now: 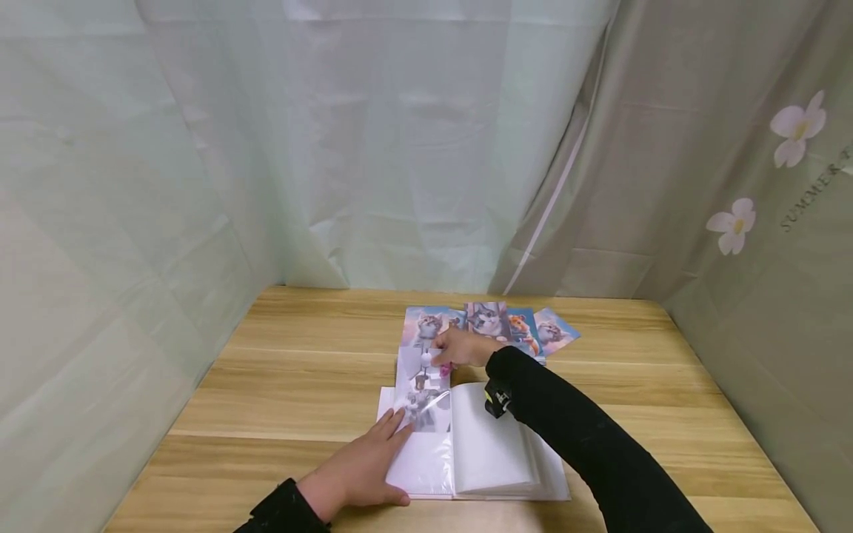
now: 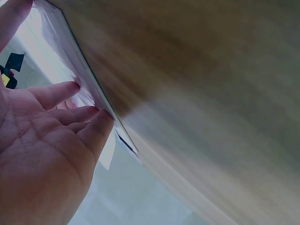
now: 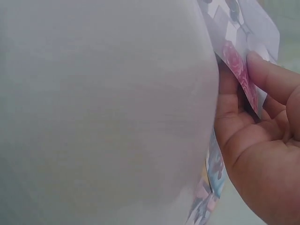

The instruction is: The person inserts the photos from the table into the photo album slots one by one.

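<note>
An open photo album [image 1: 493, 444] with white pages and clear sleeves lies near the table's front. Its left page carries a picture card [image 1: 421, 377] with a grey cat, partly inside the clear sleeve and sticking out past the page's top edge. My right hand [image 1: 466, 348] pinches the card's upper right part between thumb and fingers; in the right wrist view the card's pink flower [image 3: 236, 61] shows beside the thumb. My left hand [image 1: 366, 463] rests with spread, nearly straight fingers on the album's left edge; the left wrist view shows those fingertips [image 2: 104, 117] touching the edge.
Behind the album lie several picture cards: a kitten card [image 1: 420, 320], a cat card [image 1: 486, 318], an orange-and-blue animal card [image 1: 525, 329] and a tilted card [image 1: 557, 331] at the right. A wooden table [image 1: 293, 370] holds everything, with curtains [image 1: 400, 148] around it.
</note>
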Demonstrator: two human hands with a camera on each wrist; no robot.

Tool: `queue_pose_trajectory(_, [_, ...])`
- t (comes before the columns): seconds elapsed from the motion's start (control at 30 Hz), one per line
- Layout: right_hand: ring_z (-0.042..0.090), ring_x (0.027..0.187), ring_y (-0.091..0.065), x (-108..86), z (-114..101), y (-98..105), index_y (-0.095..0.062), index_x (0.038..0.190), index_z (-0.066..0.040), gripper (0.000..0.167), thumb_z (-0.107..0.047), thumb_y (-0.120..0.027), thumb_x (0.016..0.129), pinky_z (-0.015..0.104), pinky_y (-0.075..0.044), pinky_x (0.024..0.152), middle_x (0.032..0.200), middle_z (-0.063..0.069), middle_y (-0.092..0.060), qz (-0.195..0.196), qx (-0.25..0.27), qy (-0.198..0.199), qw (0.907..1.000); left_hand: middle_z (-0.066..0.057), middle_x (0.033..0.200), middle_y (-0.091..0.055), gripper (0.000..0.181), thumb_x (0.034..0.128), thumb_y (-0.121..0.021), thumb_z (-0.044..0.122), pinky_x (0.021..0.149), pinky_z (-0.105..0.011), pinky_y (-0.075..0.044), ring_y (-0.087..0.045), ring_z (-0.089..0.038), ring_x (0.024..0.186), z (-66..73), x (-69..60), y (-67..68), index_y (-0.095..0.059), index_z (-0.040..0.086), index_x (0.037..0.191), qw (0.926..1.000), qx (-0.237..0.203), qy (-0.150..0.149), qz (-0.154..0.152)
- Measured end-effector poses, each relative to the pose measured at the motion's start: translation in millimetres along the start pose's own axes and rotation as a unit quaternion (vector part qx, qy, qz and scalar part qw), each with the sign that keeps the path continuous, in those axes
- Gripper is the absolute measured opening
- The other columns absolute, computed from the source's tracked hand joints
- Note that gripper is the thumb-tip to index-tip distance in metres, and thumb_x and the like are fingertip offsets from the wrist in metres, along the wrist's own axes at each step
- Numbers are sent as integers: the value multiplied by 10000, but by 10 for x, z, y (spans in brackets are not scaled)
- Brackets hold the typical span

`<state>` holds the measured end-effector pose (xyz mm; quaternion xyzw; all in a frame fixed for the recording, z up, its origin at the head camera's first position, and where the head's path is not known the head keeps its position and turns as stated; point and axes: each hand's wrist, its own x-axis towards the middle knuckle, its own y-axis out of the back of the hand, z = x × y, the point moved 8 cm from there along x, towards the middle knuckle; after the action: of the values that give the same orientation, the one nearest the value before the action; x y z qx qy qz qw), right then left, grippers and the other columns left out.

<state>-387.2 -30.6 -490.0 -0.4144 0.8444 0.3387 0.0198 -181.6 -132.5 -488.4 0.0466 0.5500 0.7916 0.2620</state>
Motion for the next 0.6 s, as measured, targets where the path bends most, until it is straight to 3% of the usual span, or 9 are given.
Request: queue_pose_trajectory(0.6, [138, 651, -500, -16, 30, -176, -706, 965, -58, 39, -84, -691, 939, 236, -435, 607, 725, 0, -529, -184, 48, -353, 9992, -216, 1614, -255, 1039, 746, -803, 588, 1113, -544, -366, -243, -416, 1476, -19, 19, -21, -394, 29, 1521, 10000, -6, -20, 8])
